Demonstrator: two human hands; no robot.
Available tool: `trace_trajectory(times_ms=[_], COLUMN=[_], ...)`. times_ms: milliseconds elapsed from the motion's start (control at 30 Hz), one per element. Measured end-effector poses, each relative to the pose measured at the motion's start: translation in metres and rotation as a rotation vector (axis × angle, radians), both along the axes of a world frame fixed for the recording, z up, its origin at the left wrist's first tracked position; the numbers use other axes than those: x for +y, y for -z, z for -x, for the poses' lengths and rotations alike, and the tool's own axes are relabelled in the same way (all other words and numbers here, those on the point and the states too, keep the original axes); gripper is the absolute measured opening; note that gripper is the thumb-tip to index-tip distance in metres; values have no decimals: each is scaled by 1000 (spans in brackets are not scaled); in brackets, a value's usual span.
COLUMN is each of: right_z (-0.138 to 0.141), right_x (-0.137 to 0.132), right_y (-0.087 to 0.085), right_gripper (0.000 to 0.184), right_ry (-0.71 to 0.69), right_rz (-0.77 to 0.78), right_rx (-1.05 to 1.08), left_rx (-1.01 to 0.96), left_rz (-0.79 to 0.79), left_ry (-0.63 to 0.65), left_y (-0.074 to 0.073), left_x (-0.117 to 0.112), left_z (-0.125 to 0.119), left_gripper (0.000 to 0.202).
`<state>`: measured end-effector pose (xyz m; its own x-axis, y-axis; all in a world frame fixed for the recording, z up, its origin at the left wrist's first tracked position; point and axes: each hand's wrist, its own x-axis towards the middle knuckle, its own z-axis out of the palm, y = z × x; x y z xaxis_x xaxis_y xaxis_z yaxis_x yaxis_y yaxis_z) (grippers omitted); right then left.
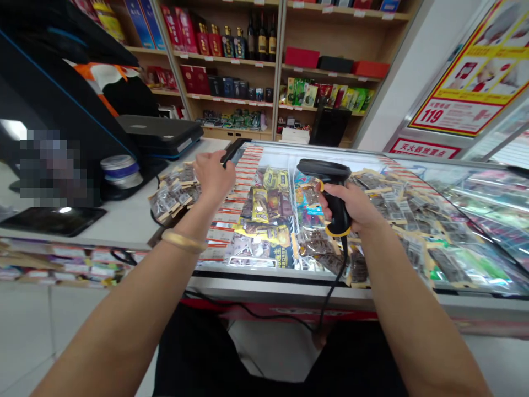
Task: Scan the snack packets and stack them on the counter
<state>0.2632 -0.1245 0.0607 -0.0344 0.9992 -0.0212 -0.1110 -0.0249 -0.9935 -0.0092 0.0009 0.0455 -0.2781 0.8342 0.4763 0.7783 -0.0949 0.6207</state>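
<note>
My right hand (351,204) is wrapped round the grip of a black and yellow barcode scanner (324,168), held above the glass-topped freezer (264,275) with its head pointing left. A black cable hangs from its grip. My left hand (215,175), below a gold bangle (184,241), is closed at the freezer's left edge beside a dark strip; what its fingers hold, if anything, is hidden. Next to it, small clear-and-tan snack packets (173,193) lie heaped on the counter. Many similar snack packets (386,201) are spread over the freezer top on the right, some under the scanner.
The white counter (124,220) bears a black checkout machine (53,110), a tape roll (119,171), a dark tablet-like panel (53,220) and a black scale-like device (161,132). Wooden shelves (231,60) with bottles and boxes stand behind. A cable (264,316) loops before my legs.
</note>
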Motion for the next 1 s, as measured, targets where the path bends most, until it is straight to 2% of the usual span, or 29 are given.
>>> trace_trajectory(times_ms=[167,300,400,567,700,833,933,1000], right_z=[-61,-100,-114,-119,-121,-123,-121,-118], right_x=[-22,-39,-48,-54,-54,-53,-53,-54], right_y=[-1,5,12,21,22,23,23,22], right_gripper=[47,42,42,45,48,48,48,48], right_ry=[132,203,276,303,283,293,301,296], right_rz=[15,34,38,34,62,77,73,68], right_rx=[12,37,59,76,73,67,59,57], left_rx=[47,56,65,141,276,255,70,-216], left_rz=[-31,53,185,341,422,401,409,385], left_ry=[309,488,541,509,495,468,488,531], left_y=[17,28,29,24,20,18,19,20], left_x=[-3,-6,0,22,32,33,30,24], left_z=[-72,-131,-171,-221,-239,-238,-233,-226], left_gripper=[43,45,49,56,48,36,16,14])
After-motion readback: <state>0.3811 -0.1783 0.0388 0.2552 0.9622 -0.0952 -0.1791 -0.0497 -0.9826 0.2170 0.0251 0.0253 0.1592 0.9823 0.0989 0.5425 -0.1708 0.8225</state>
